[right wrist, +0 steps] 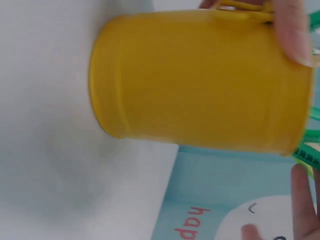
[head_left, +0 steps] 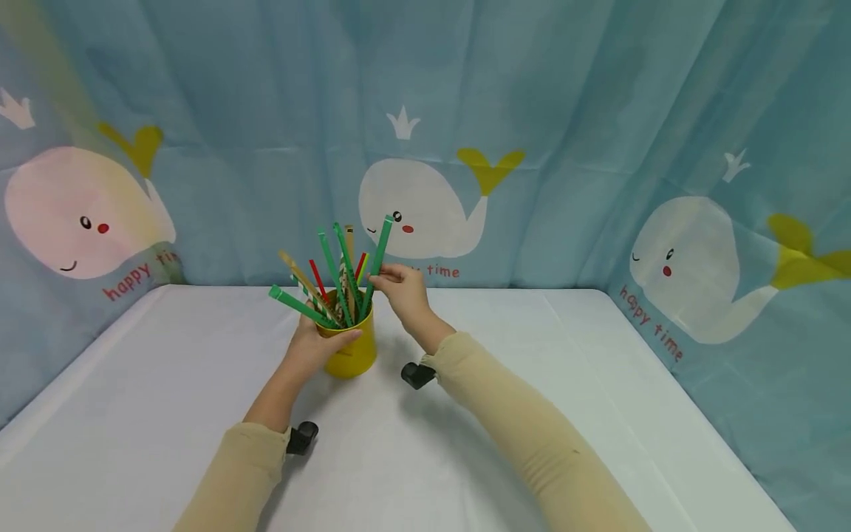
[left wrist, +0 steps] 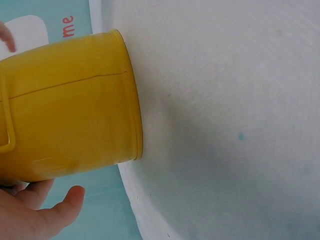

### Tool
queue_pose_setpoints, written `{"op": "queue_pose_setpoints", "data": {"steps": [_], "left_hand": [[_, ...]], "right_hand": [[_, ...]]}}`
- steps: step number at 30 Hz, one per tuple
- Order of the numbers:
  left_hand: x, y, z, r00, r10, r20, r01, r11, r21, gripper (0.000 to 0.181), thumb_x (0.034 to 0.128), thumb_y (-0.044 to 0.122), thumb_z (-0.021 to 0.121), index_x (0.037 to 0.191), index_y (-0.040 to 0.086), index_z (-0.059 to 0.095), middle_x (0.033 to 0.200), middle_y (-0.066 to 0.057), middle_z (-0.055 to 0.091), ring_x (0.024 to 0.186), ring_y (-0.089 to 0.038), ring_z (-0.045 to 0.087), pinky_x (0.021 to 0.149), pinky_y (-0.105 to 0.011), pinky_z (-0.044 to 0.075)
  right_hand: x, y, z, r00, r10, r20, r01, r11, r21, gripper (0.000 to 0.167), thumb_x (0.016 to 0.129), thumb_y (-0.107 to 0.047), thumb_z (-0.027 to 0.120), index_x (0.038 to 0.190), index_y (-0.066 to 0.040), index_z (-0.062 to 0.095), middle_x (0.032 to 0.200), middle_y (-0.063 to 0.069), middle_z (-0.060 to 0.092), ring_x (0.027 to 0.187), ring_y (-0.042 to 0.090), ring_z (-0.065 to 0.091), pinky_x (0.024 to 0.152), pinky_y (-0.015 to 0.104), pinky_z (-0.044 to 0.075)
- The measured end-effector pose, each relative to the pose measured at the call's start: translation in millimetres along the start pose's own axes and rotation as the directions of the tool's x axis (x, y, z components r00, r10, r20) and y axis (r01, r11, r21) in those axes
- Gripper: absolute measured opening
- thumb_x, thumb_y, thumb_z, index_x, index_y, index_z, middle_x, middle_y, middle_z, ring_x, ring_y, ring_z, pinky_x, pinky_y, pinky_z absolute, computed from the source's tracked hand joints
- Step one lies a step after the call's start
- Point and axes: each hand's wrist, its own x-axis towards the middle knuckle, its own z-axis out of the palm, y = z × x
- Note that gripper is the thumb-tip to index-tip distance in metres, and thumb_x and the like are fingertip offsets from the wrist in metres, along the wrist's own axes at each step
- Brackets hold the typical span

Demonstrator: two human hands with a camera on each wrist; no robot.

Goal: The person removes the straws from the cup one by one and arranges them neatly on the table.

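At the far side of a white, cloth-like table (head_left: 532,406), I've got a glossy yellow cylindrical bucket (head_left: 349,360) with a yellow wire handle (left wrist: 10,127), packed with green, tan, red and patterned thin strips (head_left: 295,302). My left hand (head_left: 307,349) cups its left side, thumb lying across the front; my right hand (head_left: 407,297) pinches a long flat green strip (head_left: 380,255), fingertips nearly together. Is the base fully flat down? I can't tell. Tipping looks the main danger: a sideways tug could drag everything over, and a slack left hold would let the bucket twist. Those strips splayed leftward could spill, too. Below, a small teal fleck (left wrist: 241,136) marks the surface; behind hangs a creased pale-blue curtain (head_left: 565,111) with white whales (head_left: 412,203).
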Motion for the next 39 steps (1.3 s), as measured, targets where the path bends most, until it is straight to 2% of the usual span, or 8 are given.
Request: {"op": "queue_pose_setpoints", "data": {"steps": [4, 11, 16, 20, 25, 27, 32, 39], "left_hand": [[0.6, -0.2, -1.3, 1.000, -0.005, -0.001, 0.005, 1.000, 0.007, 0.084, 0.0881, 0.024, 0.074, 0.150, 0.004, 0.020, 0.147, -0.022, 0.035, 0.134, -0.040, 0.035, 0.111, -0.056, 0.027], [2.2, -1.6, -0.1, 0.998, -0.065, 0.005, 0.065, 0.998, 0.019, 0.086, 0.0881, 0.026, 0.074, 0.151, 0.006, 0.018, 0.148, -0.021, 0.033, 0.136, -0.039, 0.032, 0.112, -0.056, 0.026], [2.2, 0.1, 0.8, 0.997, -0.083, 0.005, 0.083, 0.996, 0.027, 0.088, 0.0884, 0.027, 0.074, 0.152, 0.007, 0.015, 0.149, -0.021, 0.032, 0.137, -0.039, 0.031, 0.112, -0.056, 0.025], [1.8, 1.5, 1.0, 0.995, -0.094, 0.010, 0.094, 0.995, 0.023, 0.089, 0.0883, 0.029, 0.074, 0.152, 0.008, 0.015, 0.150, -0.021, 0.031, 0.137, -0.039, 0.031, 0.112, -0.056, 0.026], [1.5, 1.1, 0.7, 0.995, -0.100, 0.013, 0.099, 0.995, 0.021, 0.090, 0.0882, 0.030, 0.074, 0.153, 0.008, 0.014, 0.151, -0.021, 0.029, 0.138, -0.039, 0.030, 0.112, -0.055, 0.026], [1.4, 1.4, 0.7, 0.995, -0.097, 0.012, 0.097, 0.995, 0.024, 0.091, 0.0884, 0.030, 0.073, 0.153, 0.008, 0.013, 0.151, -0.021, 0.029, 0.138, -0.040, 0.030, 0.112, -0.055, 0.026], [0.8, 1.7, 1.0, 0.996, -0.093, 0.006, 0.093, 0.995, 0.027, 0.091, 0.0887, 0.029, 0.073, 0.153, 0.008, 0.013, 0.151, -0.022, 0.029, 0.138, -0.040, 0.030, 0.112, -0.056, 0.025], [2.1, -0.8, 1.1, 0.997, -0.078, 0.002, 0.078, 0.997, 0.016, 0.087, 0.0887, 0.025, 0.073, 0.152, 0.007, 0.016, 0.151, -0.021, 0.030, 0.138, -0.039, 0.030, 0.113, -0.055, 0.025]], "right_hand": [[-0.1, -7.4, -9.2, 0.998, -0.056, -0.002, 0.056, 0.997, 0.059, 0.028, 0.093, -0.008, 0.065, 0.118, 0.005, 0.065, 0.108, 0.015, 0.070, 0.102, 0.022, 0.067, 0.097, 0.037, 0.049], [-1.2, -15.1, -25.7, 0.992, -0.117, -0.055, 0.124, 0.983, 0.133, 0.030, 0.094, -0.005, 0.063, 0.123, 0.003, 0.063, 0.111, 0.017, 0.069, 0.089, 0.015, 0.067, 0.093, 0.044, 0.050], [-0.9, -22.0, -35.6, 0.980, -0.171, -0.103, 0.189, 0.960, 0.208, 0.029, 0.094, -0.001, 0.061, 0.122, 0.007, 0.062, 0.111, 0.023, 0.067, 0.081, 0.007, 0.065, 0.084, 0.031, 0.054], [-0.3, -28.8, -45.0, 0.960, -0.225, -0.166, 0.262, 0.929, 0.261, 0.029, 0.093, 0.002, 0.062, 0.121, 0.009, 0.062, 0.108, 0.024, 0.068, 0.078, 0.006, 0.067, 0.078, 0.027, 0.055], [2.1, -36.2, -60.1, 0.932, -0.277, -0.236, 0.341, 0.890, 0.302, 0.030, 0.093, 0.004, 0.061, 0.122, 0.010, 0.060, 0.088, 0.003, 0.073, 0.076, 0.006, 0.068, 0.073, 0.024, 0.055], [3.2, -37.5, -65.4, 0.931, -0.275, -0.241, 0.340, 0.895, 0.289, 0.033, 0.092, 0.004, 0.061, 0.125, 0.009, 0.059, 0.088, 0.005, 0.073, 0.075, 0.006, 0.067, 0.072, 0.022, 0.055], [3.7, -30.0, -75.4, 0.947, -0.261, -0.187, 0.295, 0.938, 0.182, 0.033, 0.093, 0.003, 0.061, 0.125, 0.004, 0.053, 0.102, 0.026, 0.068, 0.076, 0.009, 0.065, 0.076, 0.026, 0.054], [5.3, -8.0, -85.0, 0.962, -0.251, -0.112, 0.255, 0.967, 0.023, 0.027, 0.093, 0.002, 0.062, 0.119, 0.004, 0.059, 0.098, 0.019, 0.068, 0.075, 0.010, 0.063, 0.080, 0.039, 0.056]]}}
